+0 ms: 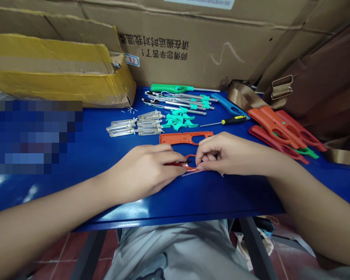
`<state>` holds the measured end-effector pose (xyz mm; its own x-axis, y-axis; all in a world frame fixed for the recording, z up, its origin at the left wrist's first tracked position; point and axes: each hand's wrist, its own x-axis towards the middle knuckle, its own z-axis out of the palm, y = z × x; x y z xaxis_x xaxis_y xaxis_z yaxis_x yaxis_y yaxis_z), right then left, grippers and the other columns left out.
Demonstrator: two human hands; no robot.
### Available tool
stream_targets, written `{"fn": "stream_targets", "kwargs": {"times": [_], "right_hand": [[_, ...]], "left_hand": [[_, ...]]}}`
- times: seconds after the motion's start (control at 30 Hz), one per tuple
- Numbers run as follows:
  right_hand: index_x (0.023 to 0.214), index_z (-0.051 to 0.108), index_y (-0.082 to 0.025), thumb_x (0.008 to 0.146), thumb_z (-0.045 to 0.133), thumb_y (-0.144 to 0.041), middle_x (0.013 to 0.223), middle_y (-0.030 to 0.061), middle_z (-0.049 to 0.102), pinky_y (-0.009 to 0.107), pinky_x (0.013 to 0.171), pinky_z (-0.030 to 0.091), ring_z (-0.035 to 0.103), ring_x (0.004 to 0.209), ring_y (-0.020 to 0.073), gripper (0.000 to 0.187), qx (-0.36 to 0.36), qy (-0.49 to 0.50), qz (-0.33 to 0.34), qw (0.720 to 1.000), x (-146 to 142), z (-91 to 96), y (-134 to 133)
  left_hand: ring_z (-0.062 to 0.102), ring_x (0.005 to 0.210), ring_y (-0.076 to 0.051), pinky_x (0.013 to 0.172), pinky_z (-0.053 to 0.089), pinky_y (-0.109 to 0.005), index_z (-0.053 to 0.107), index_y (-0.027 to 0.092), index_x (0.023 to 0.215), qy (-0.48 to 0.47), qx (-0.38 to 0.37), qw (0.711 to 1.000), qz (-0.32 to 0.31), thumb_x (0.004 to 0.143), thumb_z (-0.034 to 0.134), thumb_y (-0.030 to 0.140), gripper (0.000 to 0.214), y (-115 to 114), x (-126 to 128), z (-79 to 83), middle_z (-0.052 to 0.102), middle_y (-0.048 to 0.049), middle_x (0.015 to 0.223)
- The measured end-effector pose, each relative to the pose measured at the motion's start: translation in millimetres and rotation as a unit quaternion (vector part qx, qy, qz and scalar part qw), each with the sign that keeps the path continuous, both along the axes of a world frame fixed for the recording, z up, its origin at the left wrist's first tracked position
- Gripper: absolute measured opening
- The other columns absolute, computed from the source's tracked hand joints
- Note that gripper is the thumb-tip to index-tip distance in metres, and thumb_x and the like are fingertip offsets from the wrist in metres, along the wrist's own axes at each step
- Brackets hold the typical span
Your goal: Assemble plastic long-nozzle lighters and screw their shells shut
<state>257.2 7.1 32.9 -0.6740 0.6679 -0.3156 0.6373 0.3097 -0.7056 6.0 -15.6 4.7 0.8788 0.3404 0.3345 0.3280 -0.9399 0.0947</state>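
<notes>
On the blue table, my left hand (151, 167) presses its fingertips and thumb around an orange lighter casing half (189, 170), covering much of it. My right hand (218, 153) is pinched closed at the ringed end of the same casing; whatever sits between its fingertips is too small and hidden to name. A dark piece and white wire show inside the casing. Just behind both hands lies another orange casing half (175, 138), its inside facing up. A thin clear strip (194, 172) lies along the near edge of the held casing.
Behind lie teal triggers (179, 119), clear fuel tanks (148, 124), metal lighter tubes with wires (186, 102), a green lighter (172, 88), small screws (130, 110) and a screwdriver (236, 119). Orange and red casings (271, 123) are piled right. Cardboard boxes (204, 58) wall the back.
</notes>
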Motion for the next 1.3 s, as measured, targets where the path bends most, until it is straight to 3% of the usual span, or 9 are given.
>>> {"fn": "stream_targets", "kwargs": {"times": [0.27, 0.37, 0.47, 0.57, 0.63, 0.87, 1.07, 1.3], "right_hand": [[0.084, 0.072, -0.017, 0.086, 0.063, -0.019, 0.061, -0.0046, 0.059, 0.022, 0.052, 0.04, 0.057, 0.05, 0.0096, 0.01, -0.009, 0.009, 0.005, 1.0, 1.9, 0.9, -0.4], [0.083, 0.072, -0.017, 0.091, 0.064, -0.028, 0.062, -0.0036, 0.06, 0.024, 0.053, 0.039, 0.055, 0.052, 0.0097, 0.016, 0.003, 0.023, -0.002, 1.0, 2.1, -3.0, 0.9], [0.08, 0.071, -0.017, 0.093, 0.064, -0.034, 0.068, -0.0003, 0.063, 0.025, 0.057, 0.039, 0.055, 0.061, 0.0116, 0.023, 0.137, 0.057, -0.068, 0.987, 2.5, -6.3, 4.7], [0.086, 0.071, -0.016, 0.093, 0.063, -0.023, 0.081, 0.0043, 0.066, 0.028, 0.068, 0.044, 0.059, 0.074, 0.0152, 0.014, 0.312, 0.064, -0.115, 0.941, 4.4, -8.7, 10.5], [0.092, 0.071, -0.016, 0.093, 0.062, -0.019, 0.09, 0.0069, 0.067, 0.03, 0.074, 0.047, 0.061, 0.08, 0.0176, 0.01, 0.359, 0.059, -0.115, 0.924, 5.9, -11.7, 14.6], [0.106, 0.073, -0.017, 0.092, 0.061, -0.019, 0.108, 0.0124, 0.066, 0.044, 0.1, 0.049, 0.062, 0.106, 0.027, 0.018, 0.398, 0.048, -0.125, 0.908, 7.3, -32.1, 27.3], [0.098, 0.079, -0.021, 0.088, 0.071, -0.024, 0.106, 0.0102, 0.069, 0.051, 0.098, 0.047, 0.06, 0.105, 0.0299, 0.013, 0.403, 0.006, -0.185, 0.896, 8.1, -42.3, 41.2], [0.081, 0.077, -0.021, 0.085, 0.075, -0.017, 0.104, 0.0072, 0.071, 0.048, 0.094, 0.045, 0.06, 0.102, 0.0281, 0.006, 0.398, 0.007, -0.174, 0.901, 0.4, -40.4, 46.3]], "left_hand": [[0.072, 0.1, -0.022, 0.085, 0.06, -0.033, 0.076, 0.018, 0.11, -0.005, -0.003, 1.0, -0.005, 0.103, 0.052, 0.02, 0.025, 0.3, -1.5, -0.1, 0.077, -0.0073, 0.111], [0.072, 0.101, -0.021, 0.085, 0.06, -0.033, 0.075, 0.019, 0.112, -0.019, -0.023, 1.0, 0.002, 0.102, 0.054, 0.02, 0.023, 0.2, -1.5, -2.1, 0.077, -0.0062, 0.113], [0.072, 0.102, -0.02, 0.088, 0.059, -0.033, 0.076, 0.02, 0.112, -0.037, -0.047, 0.998, 0.028, 0.101, 0.058, 0.021, 0.021, 0.1, -1.3, -5.0, 0.076, -0.005, 0.116], [0.071, 0.103, -0.02, 0.09, 0.058, -0.033, 0.075, 0.02, 0.113, -0.051, -0.077, 0.995, 0.034, 0.1, 0.06, 0.023, 0.02, 0.3, -0.6, -6.5, 0.076, -0.0036, 0.115], [0.071, 0.102, -0.019, 0.09, 0.057, -0.032, 0.074, 0.02, 0.114, -0.062, -0.099, 0.992, 0.038, 0.1, 0.06, 0.022, 0.02, 0.3, -0.1, -6.1, 0.077, -0.0031, 0.114], [0.071, 0.102, -0.018, 0.091, 0.056, -0.031, 0.073, 0.02, 0.113, -0.072, -0.152, 0.984, 0.052, 0.099, 0.059, 0.02, 0.02, -0.5, -0.5, -3.0, 0.077, -0.0032, 0.111], [0.07, 0.1, -0.019, 0.09, 0.055, -0.031, 0.073, 0.021, 0.11, -0.082, -0.189, 0.977, 0.06, 0.098, 0.061, 0.02, 0.017, -0.1, 1.0, -2.9, 0.077, -0.0028, 0.109], [0.068, 0.097, -0.018, 0.089, 0.053, -0.03, 0.071, 0.018, 0.108, -0.094, -0.215, 0.97, 0.062, 0.096, 0.063, 0.017, 0.014, 0.6, 0.8, -4.1, 0.075, -0.0033, 0.105]]}}
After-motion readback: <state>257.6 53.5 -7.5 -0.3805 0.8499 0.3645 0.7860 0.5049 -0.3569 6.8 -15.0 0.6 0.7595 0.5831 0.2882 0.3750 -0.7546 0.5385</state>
